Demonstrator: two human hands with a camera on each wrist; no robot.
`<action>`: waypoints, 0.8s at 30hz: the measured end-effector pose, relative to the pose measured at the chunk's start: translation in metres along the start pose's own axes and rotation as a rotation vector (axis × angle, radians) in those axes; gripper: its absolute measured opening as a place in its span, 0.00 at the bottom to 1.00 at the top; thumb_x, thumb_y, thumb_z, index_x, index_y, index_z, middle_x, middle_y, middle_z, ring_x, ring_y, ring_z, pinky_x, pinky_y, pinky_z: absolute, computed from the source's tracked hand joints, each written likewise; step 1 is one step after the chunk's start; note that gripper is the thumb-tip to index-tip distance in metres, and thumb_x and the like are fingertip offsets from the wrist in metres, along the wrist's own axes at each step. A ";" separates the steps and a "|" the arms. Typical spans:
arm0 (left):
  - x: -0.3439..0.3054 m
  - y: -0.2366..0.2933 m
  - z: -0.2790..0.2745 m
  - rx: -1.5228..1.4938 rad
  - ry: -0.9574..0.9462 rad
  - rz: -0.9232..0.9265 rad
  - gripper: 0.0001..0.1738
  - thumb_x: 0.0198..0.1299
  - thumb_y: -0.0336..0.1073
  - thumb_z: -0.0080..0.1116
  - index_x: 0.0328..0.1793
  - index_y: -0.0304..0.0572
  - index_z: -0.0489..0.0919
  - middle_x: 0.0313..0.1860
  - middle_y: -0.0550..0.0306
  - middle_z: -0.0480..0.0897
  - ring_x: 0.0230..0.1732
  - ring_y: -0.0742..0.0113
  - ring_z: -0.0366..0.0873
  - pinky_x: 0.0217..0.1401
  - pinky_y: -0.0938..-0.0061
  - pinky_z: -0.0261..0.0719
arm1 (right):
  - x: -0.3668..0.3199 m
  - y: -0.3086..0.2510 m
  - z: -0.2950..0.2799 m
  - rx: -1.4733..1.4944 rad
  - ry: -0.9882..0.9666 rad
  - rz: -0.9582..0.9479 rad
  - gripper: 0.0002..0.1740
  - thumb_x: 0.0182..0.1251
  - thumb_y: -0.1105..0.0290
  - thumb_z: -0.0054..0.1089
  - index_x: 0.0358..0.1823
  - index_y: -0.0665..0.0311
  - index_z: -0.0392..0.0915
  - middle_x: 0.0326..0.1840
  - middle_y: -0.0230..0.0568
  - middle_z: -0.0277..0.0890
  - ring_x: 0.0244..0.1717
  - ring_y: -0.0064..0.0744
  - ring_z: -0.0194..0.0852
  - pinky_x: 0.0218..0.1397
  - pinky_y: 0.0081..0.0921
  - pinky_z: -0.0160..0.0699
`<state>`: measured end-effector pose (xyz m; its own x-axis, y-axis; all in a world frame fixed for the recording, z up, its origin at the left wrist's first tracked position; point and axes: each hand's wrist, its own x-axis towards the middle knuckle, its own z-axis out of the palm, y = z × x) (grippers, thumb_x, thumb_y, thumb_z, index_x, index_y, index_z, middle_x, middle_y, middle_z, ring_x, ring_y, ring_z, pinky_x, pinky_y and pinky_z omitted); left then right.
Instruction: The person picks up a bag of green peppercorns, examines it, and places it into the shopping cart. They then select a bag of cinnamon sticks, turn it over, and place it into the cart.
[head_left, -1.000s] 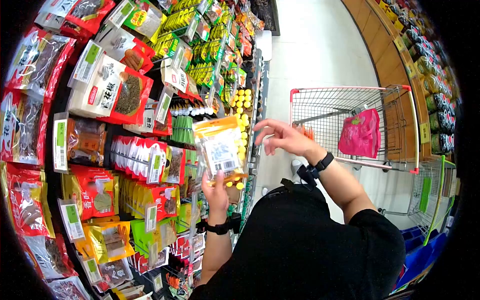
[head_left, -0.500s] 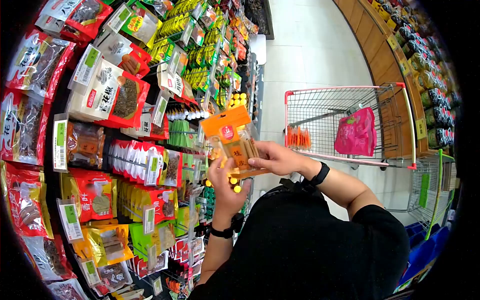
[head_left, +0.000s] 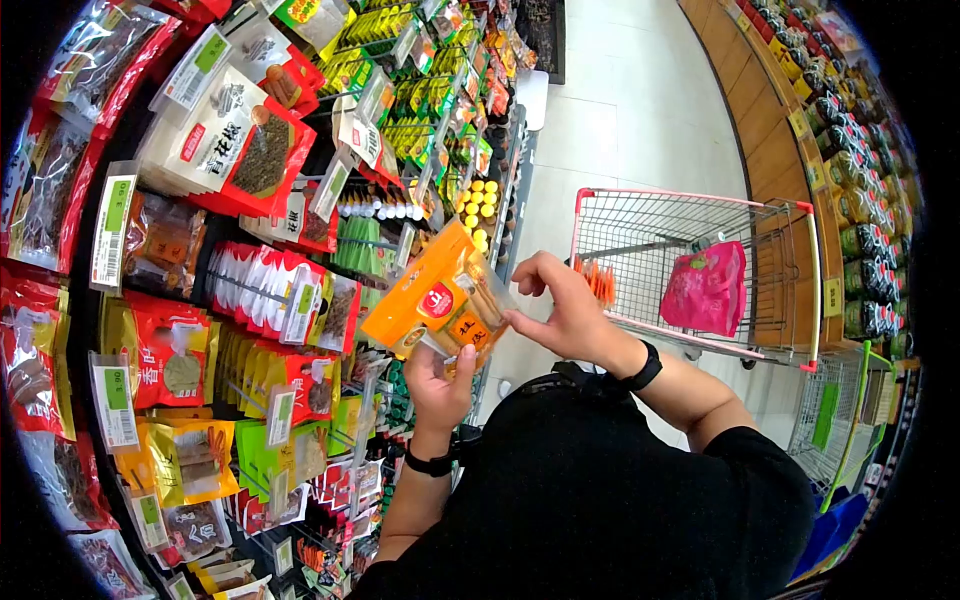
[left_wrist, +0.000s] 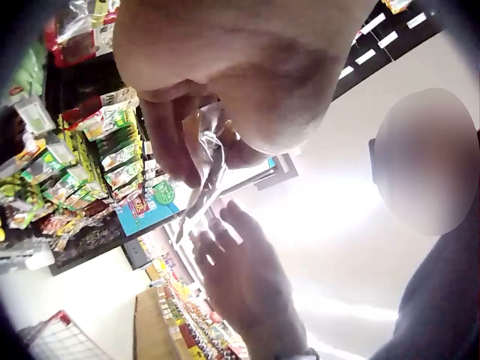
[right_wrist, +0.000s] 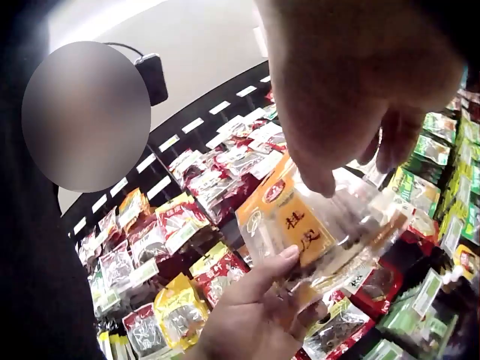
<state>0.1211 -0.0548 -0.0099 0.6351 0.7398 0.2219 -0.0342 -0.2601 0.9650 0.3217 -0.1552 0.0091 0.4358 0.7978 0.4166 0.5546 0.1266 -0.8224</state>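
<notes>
Packet (head_left: 455, 300) has swung over since half a second ago: its orange header now slants toward the left, lower than before. Right hand (head_left: 575, 310) has come off the front, where its thumb lay earlier; left hand (head_left: 440, 390) now has its thumb on the front.

Left hand: pinching packet by its lower edge, thumb in front, fingers behind. Packet sits just above that hand, tilted, printed side up, brown sticks showing through the clear part. Right hand: fingers apart and loosely bent, not wrapped round packet; thumb tip at packet's far edge, can't tell if touching.

Black straps (head_left: 640, 370) on both wrists. Left of left hand: green packs (head_left: 285, 455), near; yellow pack (head_left: 185, 462), further out. Up and left of left hand: white packs (head_left: 225, 140) with red edges, hung in a row, price tag (head_left: 197, 66) over them. Beyond both hands: yellow caps (head_left: 478, 205), then sachets (head_left: 415, 90) in rows.

Right of right hand: cart (head_left: 814, 300) with pink bag (head_left: 705, 288) inside; orange items (head_left: 598, 283) at the cart's near end, close to the hand, too small to name. Second cart (head_left: 825, 420), green-trimmed, further right and lower.
</notes>
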 end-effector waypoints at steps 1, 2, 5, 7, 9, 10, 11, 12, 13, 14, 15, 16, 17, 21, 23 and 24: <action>-0.002 -0.001 -0.003 0.105 0.001 0.016 0.22 0.63 0.28 0.66 0.61 0.28 0.75 0.51 0.49 0.85 0.51 0.62 0.84 0.56 0.69 0.81 | -0.003 0.000 -0.003 0.029 -0.124 0.075 0.28 0.60 0.61 0.75 0.55 0.68 0.72 0.47 0.44 0.76 0.44 0.35 0.78 0.46 0.29 0.82; -0.003 -0.004 -0.007 0.211 0.000 0.032 0.22 0.63 0.27 0.66 0.61 0.28 0.75 0.50 0.48 0.85 0.50 0.61 0.85 0.55 0.68 0.82 | -0.002 -0.005 -0.002 0.108 -0.184 0.021 0.31 0.60 0.61 0.76 0.58 0.68 0.71 0.48 0.45 0.75 0.46 0.36 0.78 0.47 0.29 0.83; 0.002 0.022 0.004 0.333 -0.035 0.153 0.30 0.58 0.32 0.71 0.66 0.30 0.76 0.63 0.42 0.77 0.48 0.55 0.85 0.51 0.67 0.84 | -0.003 -0.019 0.007 0.307 -0.338 -0.081 0.44 0.58 0.57 0.77 0.70 0.69 0.64 0.57 0.50 0.69 0.54 0.42 0.75 0.53 0.32 0.86; 0.004 0.032 0.005 0.313 -0.131 0.155 0.38 0.55 0.38 0.73 0.71 0.30 0.74 0.73 0.40 0.67 0.54 0.53 0.83 0.53 0.64 0.84 | -0.007 -0.019 0.012 0.319 -0.317 -0.068 0.45 0.59 0.57 0.77 0.71 0.69 0.62 0.59 0.51 0.68 0.56 0.43 0.75 0.52 0.32 0.86; 0.006 0.033 -0.003 0.418 -0.206 0.266 0.40 0.56 0.38 0.73 0.74 0.31 0.72 0.72 0.40 0.68 0.57 0.52 0.81 0.54 0.63 0.84 | -0.007 -0.018 0.012 0.383 -0.279 -0.032 0.39 0.64 0.60 0.72 0.71 0.70 0.64 0.58 0.54 0.71 0.53 0.50 0.77 0.51 0.33 0.86; 0.007 0.033 -0.007 0.471 -0.242 0.320 0.41 0.56 0.39 0.73 0.75 0.32 0.71 0.71 0.40 0.69 0.58 0.51 0.81 0.55 0.62 0.83 | -0.006 -0.016 0.011 0.361 -0.284 -0.018 0.35 0.66 0.62 0.70 0.69 0.70 0.66 0.55 0.55 0.73 0.52 0.51 0.78 0.50 0.34 0.85; 0.008 0.029 -0.011 0.519 -0.258 0.369 0.40 0.55 0.39 0.74 0.73 0.32 0.71 0.71 0.40 0.69 0.60 0.51 0.79 0.59 0.63 0.81 | -0.006 -0.011 0.009 0.339 -0.291 -0.005 0.31 0.68 0.63 0.68 0.67 0.70 0.68 0.53 0.57 0.75 0.50 0.52 0.79 0.49 0.34 0.84; 0.008 0.024 -0.014 0.537 -0.193 0.359 0.39 0.54 0.38 0.74 0.71 0.32 0.72 0.71 0.41 0.69 0.61 0.51 0.79 0.61 0.63 0.79 | -0.006 -0.007 0.009 0.317 -0.296 0.006 0.27 0.70 0.65 0.66 0.65 0.70 0.69 0.51 0.58 0.76 0.48 0.52 0.80 0.47 0.35 0.84; 0.007 0.019 -0.016 0.554 -0.128 0.350 0.38 0.54 0.37 0.75 0.70 0.32 0.72 0.71 0.41 0.69 0.62 0.51 0.78 0.64 0.63 0.78 | -0.007 -0.005 0.011 0.365 -0.313 0.051 0.17 0.73 0.68 0.60 0.58 0.70 0.73 0.43 0.60 0.80 0.40 0.53 0.83 0.42 0.37 0.81; 0.006 0.016 -0.018 0.570 -0.063 0.341 0.38 0.53 0.37 0.75 0.69 0.33 0.73 0.70 0.41 0.70 0.62 0.50 0.77 0.66 0.63 0.76 | -0.007 -0.007 0.008 0.374 -0.356 0.069 0.16 0.74 0.69 0.60 0.57 0.70 0.74 0.42 0.59 0.80 0.39 0.52 0.83 0.40 0.37 0.80; -0.001 0.013 -0.015 0.404 0.067 0.162 0.36 0.54 0.36 0.76 0.67 0.32 0.71 0.69 0.44 0.71 0.66 0.52 0.74 0.70 0.60 0.72 | -0.006 -0.014 0.003 0.381 -0.399 0.088 0.15 0.75 0.69 0.59 0.56 0.70 0.74 0.40 0.59 0.80 0.38 0.51 0.83 0.39 0.37 0.79; -0.002 0.011 -0.014 0.256 0.074 0.116 0.39 0.55 0.37 0.76 0.69 0.32 0.69 0.70 0.44 0.70 0.67 0.53 0.73 0.70 0.60 0.72 | -0.004 -0.018 0.000 0.388 -0.441 0.107 0.13 0.75 0.69 0.59 0.54 0.70 0.74 0.39 0.59 0.80 0.37 0.51 0.84 0.38 0.37 0.79; -0.002 0.008 -0.015 0.108 0.079 0.069 0.41 0.56 0.39 0.76 0.71 0.32 0.68 0.72 0.45 0.68 0.69 0.54 0.71 0.70 0.60 0.72 | -0.003 -0.019 0.000 0.391 -0.453 0.082 0.12 0.77 0.69 0.57 0.54 0.70 0.74 0.38 0.55 0.82 0.35 0.47 0.84 0.39 0.35 0.81; -0.009 0.000 -0.020 -0.105 -0.043 -0.059 0.33 0.64 0.39 0.70 0.69 0.28 0.71 0.66 0.46 0.76 0.66 0.60 0.75 0.70 0.64 0.73 | -0.002 -0.022 0.008 0.565 -0.372 0.115 0.12 0.76 0.70 0.59 0.53 0.71 0.74 0.39 0.47 0.84 0.36 0.40 0.85 0.43 0.32 0.83; -0.016 0.002 -0.021 -0.066 -0.072 -0.051 0.27 0.68 0.37 0.65 0.66 0.25 0.74 0.58 0.49 0.83 0.60 0.62 0.79 0.69 0.65 0.73 | -0.002 -0.018 0.014 0.590 -0.355 0.145 0.13 0.75 0.71 0.61 0.54 0.71 0.73 0.39 0.44 0.85 0.37 0.37 0.86 0.44 0.30 0.84; -0.017 0.005 -0.019 -0.050 -0.025 -0.032 0.24 0.67 0.36 0.66 0.63 0.26 0.76 0.56 0.50 0.84 0.58 0.63 0.80 0.66 0.67 0.75 | -0.002 -0.017 0.015 0.548 -0.305 0.154 0.14 0.74 0.72 0.62 0.55 0.71 0.72 0.39 0.43 0.84 0.38 0.34 0.85 0.45 0.29 0.84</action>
<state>0.0953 -0.0566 -0.0065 0.6557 0.7313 0.1877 -0.0515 -0.2047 0.9775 0.3007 -0.1497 0.0169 0.2153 0.9525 0.2154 0.0245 0.2152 -0.9763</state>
